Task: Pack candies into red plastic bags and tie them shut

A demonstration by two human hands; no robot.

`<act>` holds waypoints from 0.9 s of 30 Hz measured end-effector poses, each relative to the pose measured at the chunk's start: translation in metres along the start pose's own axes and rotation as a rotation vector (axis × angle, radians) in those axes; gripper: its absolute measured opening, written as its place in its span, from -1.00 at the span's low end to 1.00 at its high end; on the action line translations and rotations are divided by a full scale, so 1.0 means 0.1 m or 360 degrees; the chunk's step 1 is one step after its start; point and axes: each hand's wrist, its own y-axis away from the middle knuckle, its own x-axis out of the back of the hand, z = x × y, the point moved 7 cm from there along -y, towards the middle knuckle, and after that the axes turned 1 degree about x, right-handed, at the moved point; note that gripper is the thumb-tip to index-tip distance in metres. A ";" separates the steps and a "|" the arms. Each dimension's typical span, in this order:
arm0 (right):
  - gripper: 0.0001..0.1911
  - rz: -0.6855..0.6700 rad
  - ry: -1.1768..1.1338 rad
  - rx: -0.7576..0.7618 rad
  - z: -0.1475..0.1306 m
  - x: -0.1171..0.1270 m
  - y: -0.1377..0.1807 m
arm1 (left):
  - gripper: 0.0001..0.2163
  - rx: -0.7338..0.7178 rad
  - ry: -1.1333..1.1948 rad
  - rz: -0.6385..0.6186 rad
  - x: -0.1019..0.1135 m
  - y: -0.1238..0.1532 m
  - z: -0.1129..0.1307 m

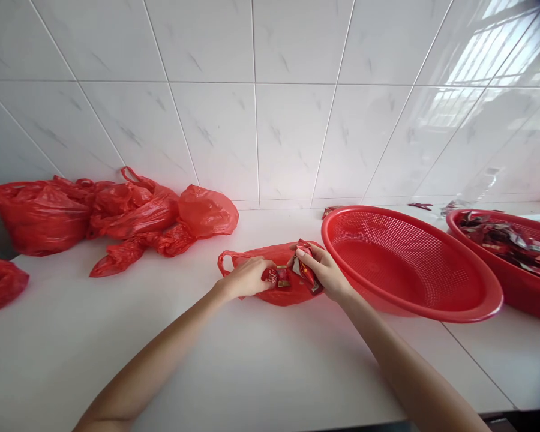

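A small red plastic bag (252,259) lies on the white counter (234,360) in front of me. My left hand (247,277) rests on it, fingers curled over small red packets (279,277) at the bag's mouth. My right hand (323,271) is closed around a bunch of red and gold packets (306,270) just above the bag's right end. Right beside that hand stands an empty red perforated basket (414,264).
Several crumpled red plastic bags (117,219) lie at the back left, another red bag (0,282) at the far left edge. A second red basket (508,258) filled with dark packets sits at the far right. A white tiled wall (270,102) backs the counter.
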 end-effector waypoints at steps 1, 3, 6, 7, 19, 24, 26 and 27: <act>-0.64 0.0017 0.0050 -0.0008 0.01 0.02 0.00 | -0.78 0.0020 0.0012 0.0009 -0.01 0.00 -0.02; -0.63 0.0056 0.0173 -0.0056 0.03 0.07 0.00 | -0.60 0.0065 0.0054 0.0007 -0.01 0.01 -0.05; -0.57 -0.0011 0.0319 -0.0183 0.07 0.08 0.02 | -0.29 0.0104 0.0021 -0.0011 -0.01 0.02 -0.09; -0.56 -0.0049 0.0342 -0.0218 0.08 0.07 0.02 | -0.21 0.0108 -0.0024 -0.0022 -0.02 0.02 -0.09; -0.66 0.0079 0.0109 -0.0266 0.17 0.01 -0.04 | -0.35 -0.0065 0.0509 0.0062 0.05 -0.02 0.28; -0.65 0.0035 -0.0005 -0.0333 0.15 -0.06 -0.01 | -0.43 0.0036 0.0768 0.0140 0.08 -0.04 0.23; -0.59 0.0016 -0.0014 -0.0278 0.11 -0.07 0.00 | -0.38 0.0099 0.0884 0.0174 0.12 -0.04 0.19; -0.57 -0.0020 -0.0019 -0.0235 0.08 -0.09 -0.01 | -0.36 0.0128 0.0928 0.0191 0.14 -0.05 0.17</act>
